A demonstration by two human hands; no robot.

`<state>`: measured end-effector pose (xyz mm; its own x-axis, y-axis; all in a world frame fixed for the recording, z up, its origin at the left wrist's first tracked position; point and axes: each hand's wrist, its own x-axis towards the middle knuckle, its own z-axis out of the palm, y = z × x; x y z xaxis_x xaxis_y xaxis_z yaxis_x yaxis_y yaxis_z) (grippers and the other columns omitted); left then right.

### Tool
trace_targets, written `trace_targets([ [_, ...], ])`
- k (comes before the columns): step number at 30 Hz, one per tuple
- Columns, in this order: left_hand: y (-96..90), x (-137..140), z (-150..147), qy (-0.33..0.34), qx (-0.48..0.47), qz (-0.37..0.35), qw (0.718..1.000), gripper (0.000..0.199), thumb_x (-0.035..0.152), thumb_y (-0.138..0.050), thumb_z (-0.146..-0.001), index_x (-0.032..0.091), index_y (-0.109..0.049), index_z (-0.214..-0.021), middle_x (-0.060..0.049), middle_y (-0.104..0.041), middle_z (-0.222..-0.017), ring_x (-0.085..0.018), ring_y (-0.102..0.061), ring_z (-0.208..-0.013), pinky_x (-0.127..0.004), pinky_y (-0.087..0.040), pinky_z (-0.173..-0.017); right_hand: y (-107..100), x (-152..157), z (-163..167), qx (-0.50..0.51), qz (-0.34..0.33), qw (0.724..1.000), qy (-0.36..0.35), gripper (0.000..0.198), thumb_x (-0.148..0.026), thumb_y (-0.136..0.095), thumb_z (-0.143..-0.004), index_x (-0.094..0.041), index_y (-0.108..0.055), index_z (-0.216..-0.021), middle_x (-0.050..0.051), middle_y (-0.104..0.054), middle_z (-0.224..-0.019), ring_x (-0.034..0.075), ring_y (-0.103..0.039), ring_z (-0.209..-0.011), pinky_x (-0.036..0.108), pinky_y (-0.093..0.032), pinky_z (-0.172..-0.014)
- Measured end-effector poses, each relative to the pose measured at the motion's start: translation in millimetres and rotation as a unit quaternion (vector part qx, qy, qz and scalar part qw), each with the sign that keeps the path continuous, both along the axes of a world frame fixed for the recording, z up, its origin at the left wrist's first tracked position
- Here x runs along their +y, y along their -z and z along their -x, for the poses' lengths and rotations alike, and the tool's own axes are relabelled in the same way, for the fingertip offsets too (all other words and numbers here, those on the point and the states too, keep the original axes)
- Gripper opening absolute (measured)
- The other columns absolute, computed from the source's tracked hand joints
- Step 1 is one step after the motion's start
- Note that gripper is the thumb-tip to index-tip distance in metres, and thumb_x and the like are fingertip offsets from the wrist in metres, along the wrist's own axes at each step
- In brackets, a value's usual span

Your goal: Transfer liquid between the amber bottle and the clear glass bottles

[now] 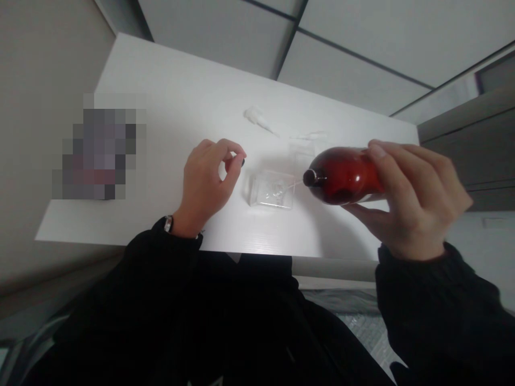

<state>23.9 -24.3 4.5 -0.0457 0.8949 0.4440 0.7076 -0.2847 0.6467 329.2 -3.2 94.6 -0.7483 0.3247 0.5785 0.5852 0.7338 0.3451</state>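
While pouring into the box (254, 193) seems unfinished, the right hand (422, 198) grips the bottle (352, 176), the left hand (205, 182) its likely cap (243, 162).

- I make this an indoor room, perhaps a home or office; I can't tell which.
- I see a plain white surface (181, 91) beside pale panels (229, 32) with dark seams.
- On the right I get grey panelling (475, 155).
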Motion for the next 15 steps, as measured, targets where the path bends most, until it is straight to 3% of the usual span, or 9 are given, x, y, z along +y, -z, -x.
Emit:
trace_targets([
  [15, -0.4, 0.7, -0.7, 0.001, -0.009, 0.01, 1.0, 0.013, 0.027, -0.054, -0.102, 0.029, -0.063, -0.095, -0.002, -0.067, -0.081, -0.025, -0.061, -0.084, -0.045, -0.047, -0.083, 14.5, 1.8, 0.3, -0.022, 0.012, 1.0, 0.009, 0.061, -0.048, -0.063, -0.101, -0.006, -0.062, -0.145, 0.019, -0.074, -0.127, 0.03, -0.072, -0.114, 0.041, -0.064, -0.094],
])
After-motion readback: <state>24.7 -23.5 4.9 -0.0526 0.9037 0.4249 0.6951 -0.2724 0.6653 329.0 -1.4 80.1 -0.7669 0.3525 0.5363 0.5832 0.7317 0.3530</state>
